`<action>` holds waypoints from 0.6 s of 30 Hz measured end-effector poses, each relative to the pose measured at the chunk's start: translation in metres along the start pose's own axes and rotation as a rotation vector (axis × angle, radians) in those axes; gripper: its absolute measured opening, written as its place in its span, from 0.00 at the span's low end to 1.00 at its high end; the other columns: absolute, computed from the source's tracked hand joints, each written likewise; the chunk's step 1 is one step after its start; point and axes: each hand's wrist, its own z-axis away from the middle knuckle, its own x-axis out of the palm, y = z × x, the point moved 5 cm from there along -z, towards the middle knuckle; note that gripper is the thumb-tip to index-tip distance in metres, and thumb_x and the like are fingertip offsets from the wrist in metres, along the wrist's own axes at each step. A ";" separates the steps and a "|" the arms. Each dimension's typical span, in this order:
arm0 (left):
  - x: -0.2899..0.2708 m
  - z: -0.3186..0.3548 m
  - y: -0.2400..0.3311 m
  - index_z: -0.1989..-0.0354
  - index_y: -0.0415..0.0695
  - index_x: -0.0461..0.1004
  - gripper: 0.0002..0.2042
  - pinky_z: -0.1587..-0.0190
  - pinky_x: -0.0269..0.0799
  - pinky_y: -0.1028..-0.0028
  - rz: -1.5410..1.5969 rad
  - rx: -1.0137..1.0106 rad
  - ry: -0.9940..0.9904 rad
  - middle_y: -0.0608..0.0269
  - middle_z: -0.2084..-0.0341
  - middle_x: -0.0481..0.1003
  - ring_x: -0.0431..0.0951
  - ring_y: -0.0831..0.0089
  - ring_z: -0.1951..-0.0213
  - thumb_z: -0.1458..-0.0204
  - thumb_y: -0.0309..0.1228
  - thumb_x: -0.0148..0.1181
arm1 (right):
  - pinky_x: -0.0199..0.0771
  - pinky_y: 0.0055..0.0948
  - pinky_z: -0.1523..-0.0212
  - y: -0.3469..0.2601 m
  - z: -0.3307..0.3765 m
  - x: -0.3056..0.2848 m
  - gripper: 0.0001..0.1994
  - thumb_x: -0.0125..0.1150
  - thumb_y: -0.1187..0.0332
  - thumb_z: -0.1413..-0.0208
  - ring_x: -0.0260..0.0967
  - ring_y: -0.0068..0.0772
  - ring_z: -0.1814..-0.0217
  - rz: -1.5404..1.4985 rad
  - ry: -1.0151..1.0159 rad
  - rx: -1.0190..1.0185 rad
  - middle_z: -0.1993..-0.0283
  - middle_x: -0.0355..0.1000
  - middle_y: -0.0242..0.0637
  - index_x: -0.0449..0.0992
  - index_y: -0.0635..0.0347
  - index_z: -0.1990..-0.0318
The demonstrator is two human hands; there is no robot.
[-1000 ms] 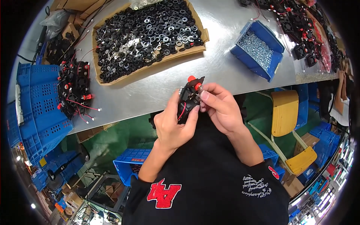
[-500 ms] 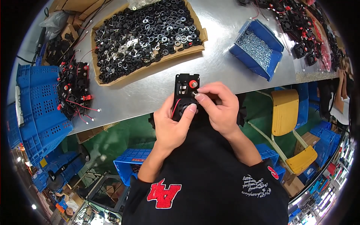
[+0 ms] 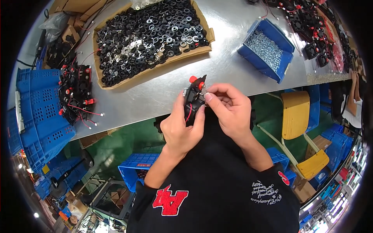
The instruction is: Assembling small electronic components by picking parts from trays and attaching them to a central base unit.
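My left hand point(image 3: 179, 130) is closed around a small black panel assembly point(image 3: 194, 101), which bears a fan, a red wire and red binding posts point(image 3: 193, 79). The panel is tilted up on its side above the bench's front edge. At its right side, my right hand point(image 3: 234, 112) has thumb and forefinger pinched together by the lower post. Whatever those fingertips hold is too small and covered to name.
A cardboard tray point(image 3: 211, 37) of black and metal washers lies behind my hands. To its right stands a blue bin point(image 3: 248, 54) of small metal nuts. Similar assemblies point(image 3: 75, 91) pile up beside a blue crate point(image 3: 42, 112) at left; a yellow chair point(image 3: 295, 116) stands at right.
The panel has turned from lying face-up toward me to a tilted, edge-on pose. My left fingers have shifted with it. My right hand stays pinched at its side.
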 end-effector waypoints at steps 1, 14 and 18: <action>0.000 0.000 0.002 0.48 0.25 0.67 0.26 0.74 0.75 0.74 -0.051 0.039 0.018 0.48 0.70 0.79 0.81 0.63 0.76 0.57 0.23 0.67 | 0.72 0.17 0.60 0.001 0.000 0.001 0.08 0.59 0.77 0.43 0.70 0.16 0.62 0.000 0.000 0.001 0.62 0.74 0.32 0.73 0.69 0.57; 0.001 -0.001 0.004 0.47 0.24 0.66 0.28 0.75 0.74 0.75 -0.189 0.149 0.062 0.47 0.70 0.79 0.81 0.65 0.78 0.57 0.23 0.66 | 0.73 0.19 0.59 0.002 -0.002 0.002 0.09 0.62 0.80 0.46 0.73 0.21 0.61 0.075 0.013 -0.015 0.62 0.76 0.36 0.76 0.71 0.57; 0.001 -0.001 0.003 0.47 0.25 0.67 0.27 0.75 0.74 0.75 -0.163 0.137 0.062 0.47 0.69 0.79 0.81 0.64 0.77 0.58 0.22 0.67 | 0.74 0.21 0.62 -0.006 -0.003 0.005 0.10 0.63 0.81 0.50 0.75 0.23 0.63 0.177 0.080 -0.138 0.64 0.77 0.38 0.77 0.69 0.58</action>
